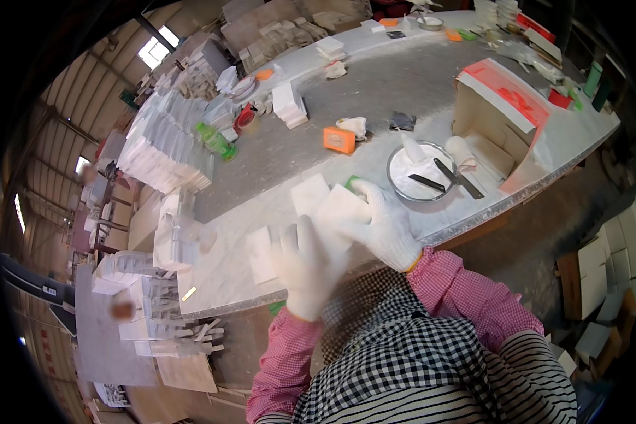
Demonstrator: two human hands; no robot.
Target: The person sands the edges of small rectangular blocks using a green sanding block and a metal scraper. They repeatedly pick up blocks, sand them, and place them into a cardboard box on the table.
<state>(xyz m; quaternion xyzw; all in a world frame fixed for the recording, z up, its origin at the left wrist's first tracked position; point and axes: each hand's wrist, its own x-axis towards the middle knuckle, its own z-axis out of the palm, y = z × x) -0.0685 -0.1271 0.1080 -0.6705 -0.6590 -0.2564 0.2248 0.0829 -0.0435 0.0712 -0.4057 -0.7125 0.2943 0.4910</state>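
My right hand, in a white knit glove, is closed on a white square tile above the table's near edge. A small bit of green shows by its fingertips; its kind is unclear. Blurred by motion, my gloved left hand hovers just left of that tile with fingers apart, and nothing shows in it. Beyond the held tile lies another white tile on the tabletop. A further white piece lies left of my left hand. To the right stands a metal bowl of white material, with two black-handled tools across its rim.
An open cardboard box stands right of the bowl. An orange box lies farther back, near a dark packet. Tall stacks of white tiles and a green bottle occupy the left. Boxes sit on the floor at right.
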